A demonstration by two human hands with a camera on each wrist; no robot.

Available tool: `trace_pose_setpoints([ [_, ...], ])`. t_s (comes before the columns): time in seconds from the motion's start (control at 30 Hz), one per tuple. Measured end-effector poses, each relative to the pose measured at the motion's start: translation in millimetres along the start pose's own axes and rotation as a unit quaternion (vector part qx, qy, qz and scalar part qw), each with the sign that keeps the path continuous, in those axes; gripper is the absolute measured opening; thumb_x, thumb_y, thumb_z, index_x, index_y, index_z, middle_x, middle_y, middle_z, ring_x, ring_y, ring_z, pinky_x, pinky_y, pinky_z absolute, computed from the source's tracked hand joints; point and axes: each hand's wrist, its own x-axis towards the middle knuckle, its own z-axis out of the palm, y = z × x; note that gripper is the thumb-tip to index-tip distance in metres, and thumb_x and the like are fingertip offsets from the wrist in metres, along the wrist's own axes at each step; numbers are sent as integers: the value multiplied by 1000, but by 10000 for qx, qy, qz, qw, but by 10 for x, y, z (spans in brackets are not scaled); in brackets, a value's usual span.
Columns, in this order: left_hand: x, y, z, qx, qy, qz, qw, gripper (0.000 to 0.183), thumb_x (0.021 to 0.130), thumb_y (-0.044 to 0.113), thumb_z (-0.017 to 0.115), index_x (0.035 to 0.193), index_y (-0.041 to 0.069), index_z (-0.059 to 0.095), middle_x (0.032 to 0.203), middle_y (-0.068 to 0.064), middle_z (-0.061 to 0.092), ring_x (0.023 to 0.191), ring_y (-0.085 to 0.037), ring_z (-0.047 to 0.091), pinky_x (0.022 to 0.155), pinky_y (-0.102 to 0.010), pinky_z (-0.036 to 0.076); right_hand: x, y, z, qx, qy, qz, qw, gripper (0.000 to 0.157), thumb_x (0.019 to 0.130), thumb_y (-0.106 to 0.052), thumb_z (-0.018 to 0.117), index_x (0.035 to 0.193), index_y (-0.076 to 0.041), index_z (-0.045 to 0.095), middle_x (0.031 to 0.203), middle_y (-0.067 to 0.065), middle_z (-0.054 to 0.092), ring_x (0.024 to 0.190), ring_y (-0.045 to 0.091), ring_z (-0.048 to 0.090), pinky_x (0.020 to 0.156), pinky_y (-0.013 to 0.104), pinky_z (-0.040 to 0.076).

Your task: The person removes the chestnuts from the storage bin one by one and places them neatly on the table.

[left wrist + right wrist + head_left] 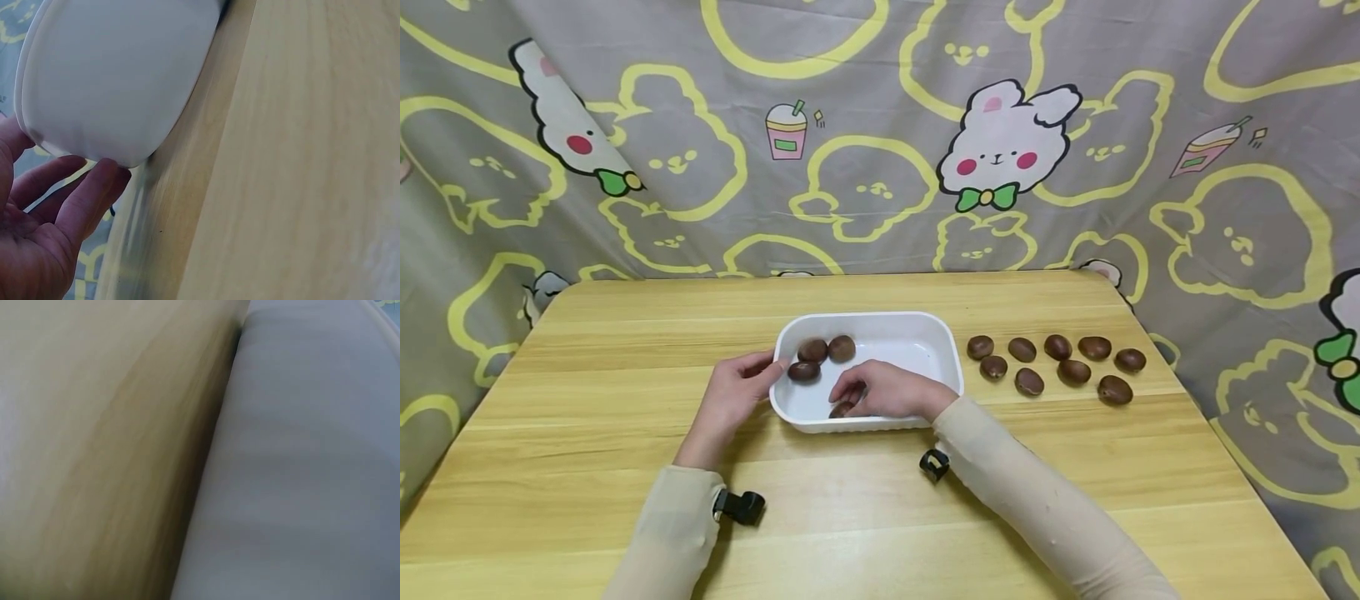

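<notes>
A white rectangular dish (946, 367) sits on the table. My left hand (733, 396) grips its left end, thumb over the rim and fingers against the outer wall, as the left wrist view also shows. Inside the dish, my right hand (887, 390) reaches in over the near side, with curled fingers around a brown chestnut (841, 410), partly hidden by the hand. Three more chestnuts (805, 371) lie together at the dish's left end. The right wrist view has only the dish's outer side wall (300, 456) and the tabletop; the right hand is out of that view.
Several chestnuts (1074, 372) lie loosely in two uneven rows on the wooden table (587, 500), right of the dish. A patterned curtain (865, 100) hangs behind the table's far edge. Black wrist-camera mounts (741, 507) are strapped over both sleeves.
</notes>
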Motion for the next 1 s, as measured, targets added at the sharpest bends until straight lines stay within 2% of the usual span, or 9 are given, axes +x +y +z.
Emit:
trace_pose_setpoints([
  [0.4,10,-28,18,101,-16,-165,9998,49,95,29,67,133,-1,60,130,-20,59,111,-28,59,81,-27,55,-64,-31,-21,-195,123,84,9997,15,87,-3,73,102,-7,71,92,-3,68,86,10,63,81,24,51],
  [0.57,5,-7,22,46,-16,-137,9999,49,96,28,66,133,-2,59,130,-21,58,111,-29,59,80,-25,55,-89,-40,-45,-155,381,169,9990,14,88,-9,73,102,-11,71,94,-5,67,89,11,62,83,26,50],
  [0.87,17,-17,12,73,-33,-118,9999,50,96,30,66,133,-2,59,130,-21,59,111,-29,59,80,-26,55,-173,-73,-195,-45,918,-153,9957,21,88,-15,72,108,-12,71,100,-6,68,96,12,59,92,36,47],
  [1.0,19,-17,6,119,-30,-141,9998,49,96,30,67,133,-1,59,131,-20,58,111,-28,59,80,-26,55,-217,-93,-261,172,1055,-219,9940,20,88,-13,72,108,-11,72,100,-4,69,96,14,60,90,36,48],
])
